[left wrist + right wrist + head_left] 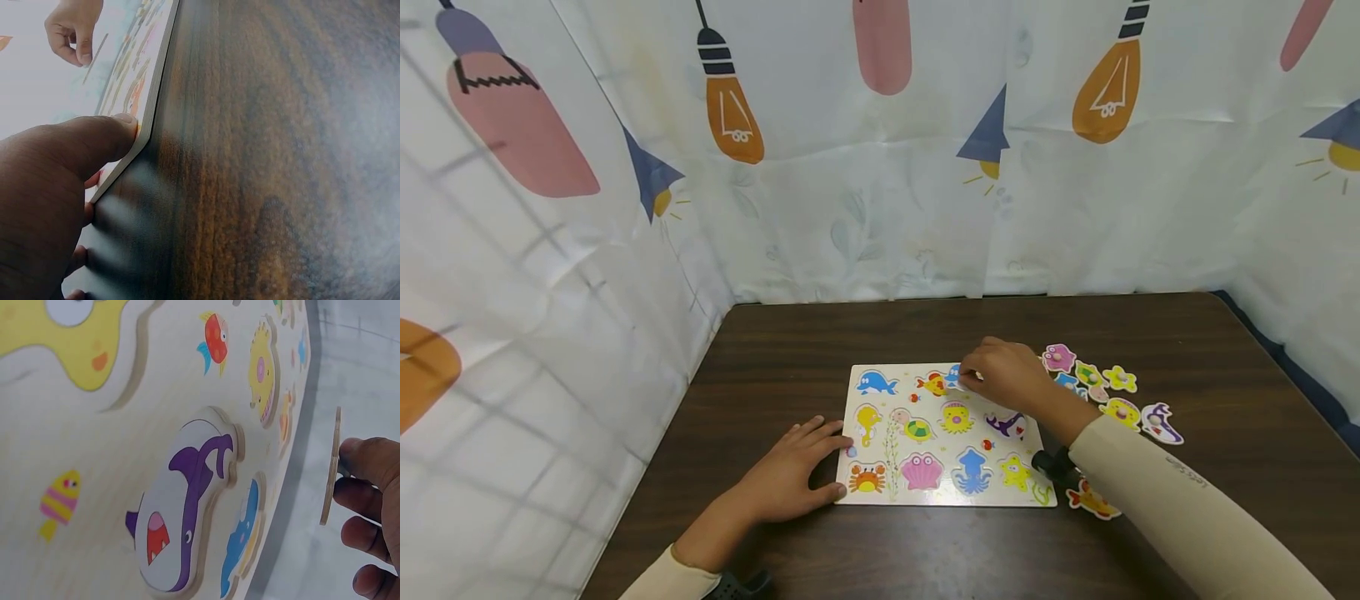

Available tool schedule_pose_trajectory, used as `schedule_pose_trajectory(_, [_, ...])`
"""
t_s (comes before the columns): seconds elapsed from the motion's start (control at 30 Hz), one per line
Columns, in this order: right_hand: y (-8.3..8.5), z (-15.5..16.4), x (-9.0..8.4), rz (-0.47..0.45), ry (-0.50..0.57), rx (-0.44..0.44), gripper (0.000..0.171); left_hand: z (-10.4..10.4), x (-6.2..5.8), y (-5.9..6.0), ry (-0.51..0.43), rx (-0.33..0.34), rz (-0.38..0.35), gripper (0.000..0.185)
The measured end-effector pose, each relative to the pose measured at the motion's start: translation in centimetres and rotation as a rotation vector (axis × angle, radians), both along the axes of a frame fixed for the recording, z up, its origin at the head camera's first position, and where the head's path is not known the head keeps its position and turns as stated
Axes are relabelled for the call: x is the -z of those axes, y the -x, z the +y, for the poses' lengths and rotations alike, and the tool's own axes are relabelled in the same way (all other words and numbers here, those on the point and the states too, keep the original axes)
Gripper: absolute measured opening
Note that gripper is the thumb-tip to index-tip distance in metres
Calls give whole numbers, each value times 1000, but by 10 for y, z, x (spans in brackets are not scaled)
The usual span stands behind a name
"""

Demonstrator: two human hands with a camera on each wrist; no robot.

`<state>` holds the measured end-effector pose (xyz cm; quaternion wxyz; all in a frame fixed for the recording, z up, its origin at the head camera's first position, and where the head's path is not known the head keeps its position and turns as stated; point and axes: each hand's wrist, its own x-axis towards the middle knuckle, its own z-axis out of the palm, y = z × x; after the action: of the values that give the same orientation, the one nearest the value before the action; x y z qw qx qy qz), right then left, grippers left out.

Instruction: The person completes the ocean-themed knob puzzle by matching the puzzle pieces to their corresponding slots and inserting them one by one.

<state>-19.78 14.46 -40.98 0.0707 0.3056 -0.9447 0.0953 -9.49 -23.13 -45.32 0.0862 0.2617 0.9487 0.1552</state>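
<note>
A flat wooden puzzle board (940,498) with colourful sea-animal pictures lies on the dark table. My left hand (793,471) is at its left edge, fingers extended; the thumb (103,140) rests on the near corner. Over the far right part of the board is my right hand (1009,377). It pinches a thin puzzle piece (332,469) between thumb and fingertips, held edge-on and apart from the board in the right wrist view. The piece's picture cannot be seen there. A purple shark shape (187,512) on the board is close to the right wrist camera.
Right of the board lie several loose pieces, among them a pink one (1058,357), a yellow star (1120,378) and a purple-and-white one (1161,423). An orange fish piece (1092,500) lies near the right forearm. A patterned white curtain (880,208) hangs behind the table (775,358).
</note>
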Motion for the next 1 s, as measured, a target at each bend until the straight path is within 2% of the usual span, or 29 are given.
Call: schedule_pose_trajectory(1.0, [15,-34,11,40,31,-62,4,1,-2,-2,-32,14,5,61])
